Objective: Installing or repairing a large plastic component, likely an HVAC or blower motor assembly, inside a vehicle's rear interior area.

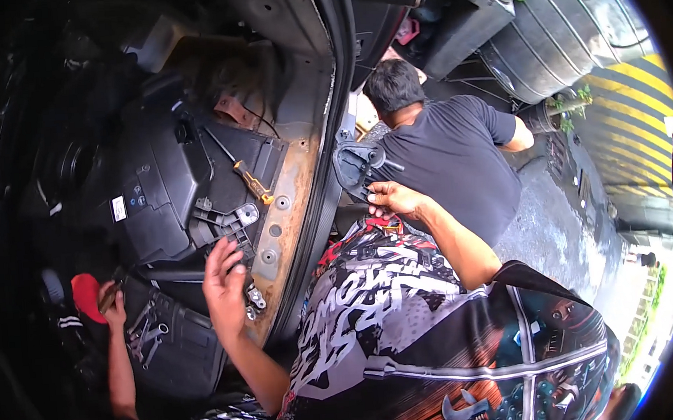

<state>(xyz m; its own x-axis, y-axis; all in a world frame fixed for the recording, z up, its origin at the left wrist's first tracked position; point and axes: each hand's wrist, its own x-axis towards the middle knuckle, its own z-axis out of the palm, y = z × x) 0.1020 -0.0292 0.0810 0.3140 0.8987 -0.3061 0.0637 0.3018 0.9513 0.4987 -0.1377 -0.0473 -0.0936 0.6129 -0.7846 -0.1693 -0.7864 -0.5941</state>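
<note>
My right hand (398, 199) is closed on the lower edge of a dark grey plastic part (357, 169) with a rounded, hollowed body and a short peg at its side. It holds the part up beside the car's door seal. My left hand (225, 284) is raised with its fingers apart and nothing visible in it. Just beyond its fingertips lies a black ribbed bracket (224, 222) with a round metal eye. A screwdriver (253, 183) with a yellow and black handle rests near the rusty sill (286, 213). Below the bracket sits a small metal fitting (255, 297).
Black plastic covers (152, 192) line the car interior. Several wrenches (150, 340) lie on a dark panel at lower left. Another person's hand (111, 301) is beside a red object (87, 298). A person in a dark shirt (450, 163) crouches ahead, near a large grey tank (558, 30).
</note>
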